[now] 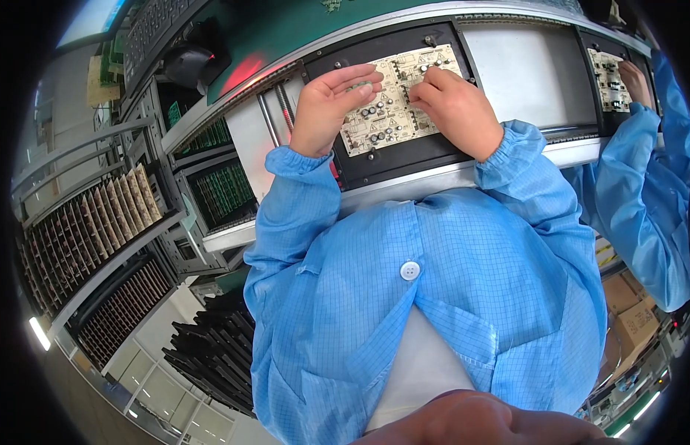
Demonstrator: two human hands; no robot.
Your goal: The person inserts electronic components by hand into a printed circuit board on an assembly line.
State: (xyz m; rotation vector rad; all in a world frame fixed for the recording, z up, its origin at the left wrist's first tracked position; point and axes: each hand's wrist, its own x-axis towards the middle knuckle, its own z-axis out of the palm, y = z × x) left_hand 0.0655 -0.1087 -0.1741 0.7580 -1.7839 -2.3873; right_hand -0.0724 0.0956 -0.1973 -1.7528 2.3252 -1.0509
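Observation:
A cream-coloured circuit board (389,132) with several small dark round components lies in a black carrier frame (426,152) on the rail line before me. Over the board's left side, my left hand (330,104) is cupped, with thumb and fingers drawn together. A small greenish bit shows between them, too small to name. My right hand (460,107) is above the board's right half, its fingers pinched close to the surface. Whatever is in that pinch is hidden by the fingers.
To the right, a co-worker's hand (635,81) is at another board (608,74) in its carrier. Racks of upright boards (100,222) stand at the left, with green boards (223,193) nearer the line. A black scanner-like device (188,63) sits at the upper left.

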